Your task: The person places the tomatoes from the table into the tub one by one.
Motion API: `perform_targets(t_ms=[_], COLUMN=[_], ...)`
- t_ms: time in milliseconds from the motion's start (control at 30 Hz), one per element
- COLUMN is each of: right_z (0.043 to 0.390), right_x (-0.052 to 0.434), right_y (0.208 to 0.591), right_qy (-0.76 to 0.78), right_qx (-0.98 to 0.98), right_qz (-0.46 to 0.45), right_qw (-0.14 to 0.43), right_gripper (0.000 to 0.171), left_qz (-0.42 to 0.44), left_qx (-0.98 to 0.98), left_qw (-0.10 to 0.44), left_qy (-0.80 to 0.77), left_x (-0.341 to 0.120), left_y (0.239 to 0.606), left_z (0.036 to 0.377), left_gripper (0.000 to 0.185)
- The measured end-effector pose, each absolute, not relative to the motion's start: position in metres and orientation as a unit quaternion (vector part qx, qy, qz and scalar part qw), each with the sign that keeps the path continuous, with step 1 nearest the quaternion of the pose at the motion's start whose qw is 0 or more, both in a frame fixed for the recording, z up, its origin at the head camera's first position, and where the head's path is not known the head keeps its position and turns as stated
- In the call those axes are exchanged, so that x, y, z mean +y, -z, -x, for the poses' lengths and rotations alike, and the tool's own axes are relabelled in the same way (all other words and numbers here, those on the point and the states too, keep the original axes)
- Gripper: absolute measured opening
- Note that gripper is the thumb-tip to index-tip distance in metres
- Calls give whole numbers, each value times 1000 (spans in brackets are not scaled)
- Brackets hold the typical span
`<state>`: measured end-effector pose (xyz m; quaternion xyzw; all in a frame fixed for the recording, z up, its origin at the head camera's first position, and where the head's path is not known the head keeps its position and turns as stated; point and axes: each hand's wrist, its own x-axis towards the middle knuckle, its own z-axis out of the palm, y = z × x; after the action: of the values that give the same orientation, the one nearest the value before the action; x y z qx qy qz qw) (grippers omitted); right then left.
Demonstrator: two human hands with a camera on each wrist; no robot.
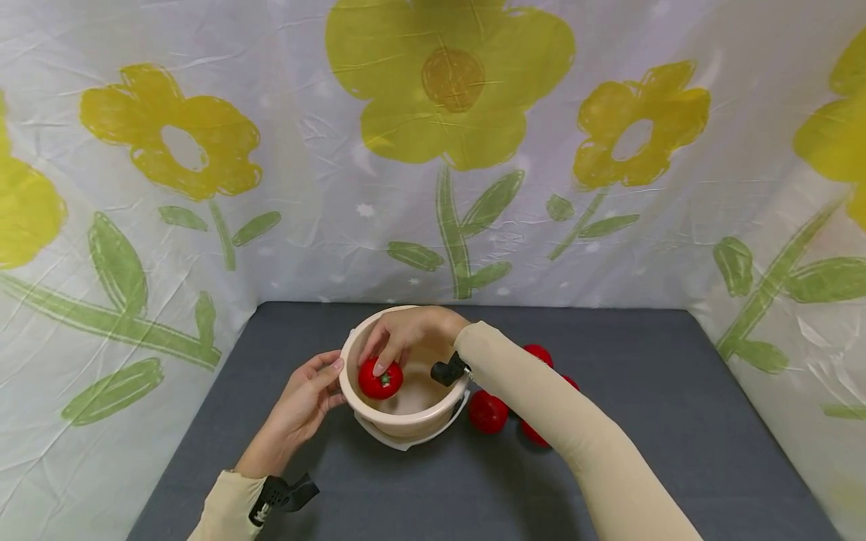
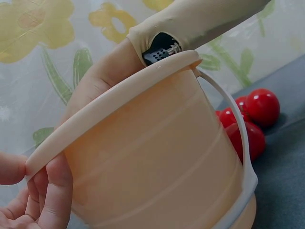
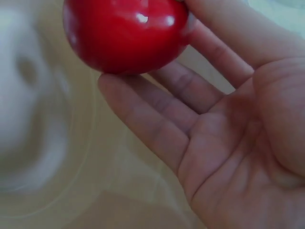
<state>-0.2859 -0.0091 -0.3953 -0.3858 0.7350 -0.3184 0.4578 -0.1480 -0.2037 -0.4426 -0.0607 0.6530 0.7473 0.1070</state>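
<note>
A cream-coloured bucket (image 1: 399,428) with a white handle (image 2: 246,143) stands on the dark table. My left hand (image 1: 304,406) pinches its rim on the left side, thumb on one side and fingers under the lip in the left wrist view. Reaching down inside the bucket, my right hand (image 1: 413,330) holds a red tomato (image 1: 380,380) between thumb and fingers. The tomato's green stem end faces up in the head view. From the right wrist view, the fingertips lie against the lower side of the tomato (image 3: 126,36), with the bucket's inner wall around it.
Several more red tomatoes (image 1: 489,412) lie in a group on the table (image 1: 649,391), right of the bucket and partly hidden by my right sleeve (image 1: 555,406). A cloth printed with yellow flowers (image 1: 453,83) hangs behind and along both sides.
</note>
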Motion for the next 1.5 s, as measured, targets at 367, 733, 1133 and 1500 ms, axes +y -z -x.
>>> perform_targets(t_ms=[367, 733, 1133, 1500], right_z=[289, 290, 310, 315], right_x=[-5, 4, 81, 183], right_y=[394, 376, 316, 334], right_qy=[342, 340, 366, 402], right_qx=[714, 717, 757, 797], right_qz=[387, 408, 403, 326], right_qw=[472, 451, 362, 312], right_gripper=[39, 40, 46, 47], left_qz=[56, 52, 57, 54], left_qx=[653, 643, 627, 629], left_qw=[109, 105, 101, 102], left_qy=[-747, -757, -770, -769], left_x=[-203, -203, -203, -203], left_y=[444, 441, 441, 442], left_z=[149, 147, 147, 148], left_gripper=[46, 41, 31, 34])
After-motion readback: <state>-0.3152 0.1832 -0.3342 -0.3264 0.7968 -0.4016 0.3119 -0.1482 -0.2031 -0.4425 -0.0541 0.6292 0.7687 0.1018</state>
